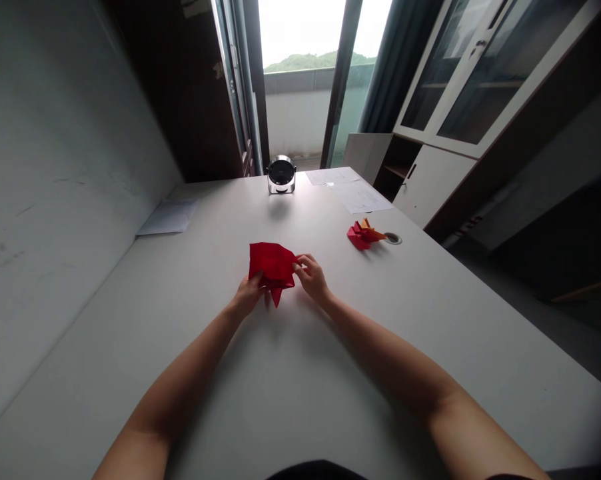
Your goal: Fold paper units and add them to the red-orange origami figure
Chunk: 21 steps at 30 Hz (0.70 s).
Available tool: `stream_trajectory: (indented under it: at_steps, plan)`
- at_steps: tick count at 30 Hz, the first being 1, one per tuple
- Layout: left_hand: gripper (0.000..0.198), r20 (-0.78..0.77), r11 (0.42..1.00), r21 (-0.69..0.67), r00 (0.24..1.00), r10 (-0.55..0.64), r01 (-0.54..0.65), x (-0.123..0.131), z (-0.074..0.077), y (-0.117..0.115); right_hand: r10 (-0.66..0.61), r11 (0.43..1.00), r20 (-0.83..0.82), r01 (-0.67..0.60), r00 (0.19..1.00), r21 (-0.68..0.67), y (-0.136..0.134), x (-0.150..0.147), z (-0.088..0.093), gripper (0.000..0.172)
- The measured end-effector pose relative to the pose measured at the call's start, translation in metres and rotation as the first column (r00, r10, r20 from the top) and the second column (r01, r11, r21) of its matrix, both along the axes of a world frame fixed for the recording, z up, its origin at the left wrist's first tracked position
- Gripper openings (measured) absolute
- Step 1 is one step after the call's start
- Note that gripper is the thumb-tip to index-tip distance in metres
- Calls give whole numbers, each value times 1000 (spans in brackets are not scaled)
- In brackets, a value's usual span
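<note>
A partly folded sheet of red paper (pixel 273 261) is held up just over the white table (pixel 290 387), with a pointed flap hanging from its lower edge. My left hand (pixel 249 292) grips the paper's lower left corner, thumb on the near face and the other fingers mostly hidden behind it. At the right edge, my right hand (pixel 310 275) pinches a small corner between thumb and fingers. Folded red and orange paper pieces (pixel 363 235) lie together on the table to the right, apart from both hands.
A round black and silver device on a stand (pixel 281 175) is at the table's far end. Printed sheets (pixel 360 198) lie at the far right, and more paper (pixel 168 217) lies by the left wall. A round cable hole (pixel 393 238) sits near the right edge.
</note>
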<state>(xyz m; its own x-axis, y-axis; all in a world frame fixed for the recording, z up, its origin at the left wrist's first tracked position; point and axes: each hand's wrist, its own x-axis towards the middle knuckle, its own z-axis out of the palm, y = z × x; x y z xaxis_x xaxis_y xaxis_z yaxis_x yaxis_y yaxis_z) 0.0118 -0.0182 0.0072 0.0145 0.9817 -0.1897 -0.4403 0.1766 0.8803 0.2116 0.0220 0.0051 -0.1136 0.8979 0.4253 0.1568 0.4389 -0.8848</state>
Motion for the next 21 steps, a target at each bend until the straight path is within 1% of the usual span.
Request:
stream_trajectory:
  at_steps: [2, 5, 8, 12, 15, 18, 21]
  plan:
    - [38, 40, 1000, -22, 999, -17, 18, -5, 3, 1, -18, 995, -102, 8, 995, -96, 6, 2, -4, 29]
    - [34, 99, 997, -46, 993, -63, 68, -11, 6, 3, -13, 977, -210, -32, 978, -210, 13, 5, -8, 32]
    - [29, 138, 990, -77, 985, -104, 115, -16, 5, 4, -15, 962, -273, -60, 962, -265, 16, 8, -10, 34]
    - [29, 132, 981, -91, 978, -159, 171, -22, 4, 4, -45, 964, -302, -38, 952, -262, 18, 11, -11, 34]
    - [34, 103, 984, -53, 981, -164, 170, -22, 5, 4, -43, 966, -301, -37, 953, -255, 15, 10, -8, 34]
    - [40, 97, 991, 17, 986, -135, 134, -18, 7, 3, 42, 959, -276, -116, 960, -257, 9, 5, -4, 35]
    - [40, 100, 994, 41, 989, -107, 103, -14, 9, 3, 156, 955, -215, -203, 964, -216, -1, -3, 1, 44]
